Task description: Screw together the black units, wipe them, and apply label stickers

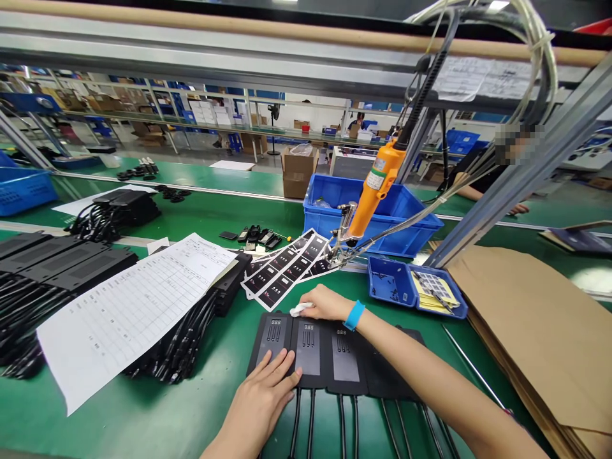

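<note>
Several flat black controller boxes (345, 357) lie side by side on the green bench, with black cables running from their near ends. Some show a grey panel with a small display and slotted lines. My left hand (265, 395) rests on the lower part of the leftmost boxes, fingers stretched out flat. Pinched in my right hand (329, 303) is a crumpled white wipe (301, 309), at the far edge of the boxes. A blue band circles my right wrist, and that forearm covers part of the boxes on the right. Printed label sheets (282, 271) lie just beyond.
An orange electric screwdriver (375, 191) hangs before a blue crate (406, 236). Small blue bins (389, 280) hold screws and labels. Stacked cabled boxes (71, 261) and a paper form (143, 299) lie left; cardboard (540, 319) lies right. A co-worker's arm (468, 186) shows behind.
</note>
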`<control>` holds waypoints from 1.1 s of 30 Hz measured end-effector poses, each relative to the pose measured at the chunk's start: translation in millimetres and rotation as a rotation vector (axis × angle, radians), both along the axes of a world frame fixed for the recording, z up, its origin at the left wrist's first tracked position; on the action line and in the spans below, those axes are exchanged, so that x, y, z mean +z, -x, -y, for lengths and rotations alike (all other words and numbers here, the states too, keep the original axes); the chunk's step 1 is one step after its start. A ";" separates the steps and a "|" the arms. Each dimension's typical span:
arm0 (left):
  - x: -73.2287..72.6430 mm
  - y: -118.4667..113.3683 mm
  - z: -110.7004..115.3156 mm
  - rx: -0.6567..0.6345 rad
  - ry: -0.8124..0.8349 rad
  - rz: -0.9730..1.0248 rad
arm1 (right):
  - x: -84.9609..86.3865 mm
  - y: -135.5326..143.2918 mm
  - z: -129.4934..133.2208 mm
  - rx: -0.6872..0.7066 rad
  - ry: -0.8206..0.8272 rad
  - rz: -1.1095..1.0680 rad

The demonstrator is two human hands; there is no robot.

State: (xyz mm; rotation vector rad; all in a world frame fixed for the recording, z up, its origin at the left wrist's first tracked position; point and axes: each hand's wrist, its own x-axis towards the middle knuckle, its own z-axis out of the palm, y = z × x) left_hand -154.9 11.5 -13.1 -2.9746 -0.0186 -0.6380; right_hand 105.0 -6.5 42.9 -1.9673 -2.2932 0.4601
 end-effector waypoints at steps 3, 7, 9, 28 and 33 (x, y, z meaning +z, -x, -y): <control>1.5 -0.6 0.6 0.005 -0.012 -0.019 | -2.7 0.0 0.0 -0.078 0.018 -0.057; 2.0 -1.8 0.8 0.016 -0.006 -0.037 | -4.2 5.0 -8.4 -0.196 0.093 -0.112; 3.1 -2.5 1.0 0.019 0.005 -0.042 | -4.1 5.8 -13.6 -0.249 0.166 -0.160; -0.7 -1.6 4.2 0.046 0.243 0.046 | -1.6 18.8 -24.1 -0.502 0.472 -0.330; 0.3 -2.9 6.3 0.061 0.181 0.027 | 0.4 21.4 -27.8 -0.514 0.508 -0.287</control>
